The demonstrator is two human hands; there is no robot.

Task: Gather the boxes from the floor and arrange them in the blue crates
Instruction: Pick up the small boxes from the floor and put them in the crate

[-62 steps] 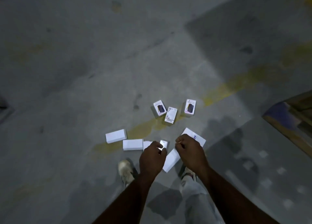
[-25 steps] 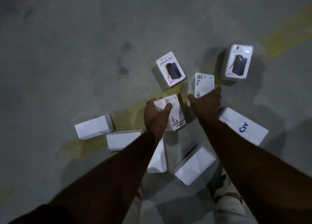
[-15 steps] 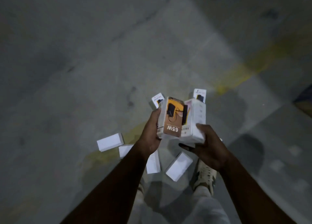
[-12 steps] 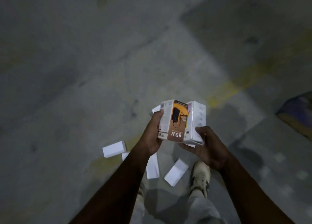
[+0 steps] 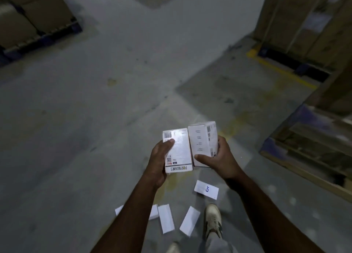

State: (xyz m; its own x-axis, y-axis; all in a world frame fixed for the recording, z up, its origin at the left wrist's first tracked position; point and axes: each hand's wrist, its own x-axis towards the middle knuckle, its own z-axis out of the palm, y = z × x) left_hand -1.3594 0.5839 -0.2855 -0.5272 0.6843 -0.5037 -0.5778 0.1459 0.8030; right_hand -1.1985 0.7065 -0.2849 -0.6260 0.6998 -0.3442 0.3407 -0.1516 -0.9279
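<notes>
My left hand (image 5: 159, 160) grips a white box with a barcode and a printed brand strip (image 5: 178, 151), held upright in front of me. Pressed against it on the right is a second white box (image 5: 202, 142), held by my right hand (image 5: 221, 160). Several plain white boxes stay on the concrete floor below my arms: one with blue writing (image 5: 206, 189), two long ones (image 5: 166, 218) (image 5: 190, 220), and one partly hidden by my left forearm (image 5: 154, 212). No blue crate shows in this view.
A wooden pallet with blue-painted edges (image 5: 304, 146) lies at the right. Stacked brown cartons on pallets stand at the far left (image 5: 32, 18) and far right (image 5: 308, 20). A yellow floor line (image 5: 282, 71) runs near the right stack. My shoes (image 5: 212, 221) are beside the floor boxes.
Both hands picked two boxes off the floor and raised them. The view has lifted from the floor, and the boxes have been turned so their white faces show.
</notes>
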